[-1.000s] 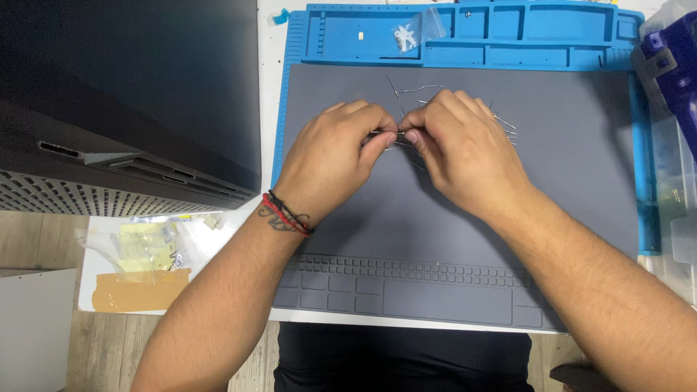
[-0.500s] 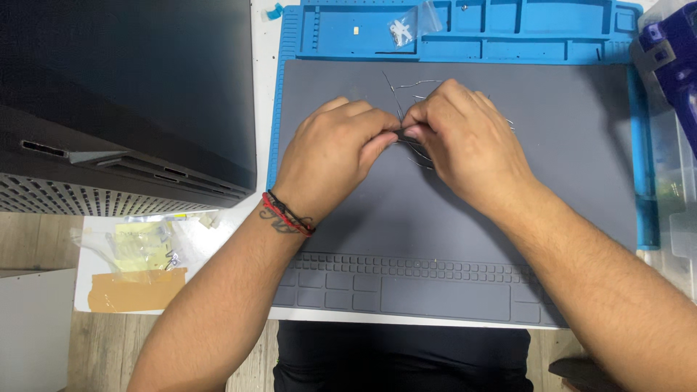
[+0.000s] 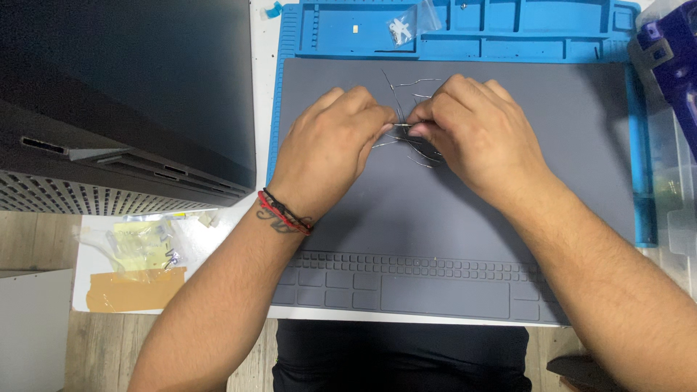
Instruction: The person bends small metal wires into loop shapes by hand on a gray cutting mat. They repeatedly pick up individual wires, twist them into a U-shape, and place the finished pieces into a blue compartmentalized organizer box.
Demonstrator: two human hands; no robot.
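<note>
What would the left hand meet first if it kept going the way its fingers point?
The left hand points rightward, so it would likely first meet the right hand, fingertips nearly touching over the thin wires.

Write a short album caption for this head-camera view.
Left hand and right hand pinch thin wires over a grey work mat.

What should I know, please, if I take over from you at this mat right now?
Left hand: fingertips pinched on a thin wire.
Right hand: pinching the same wire from the other side.
Loose wires lie on the grey mat under and behind both hands.
A small clear bag sits in the blue tray at the far edge.
Done: one wire picked up, held between both hands.
Left: the other wires lie untouched.
</note>
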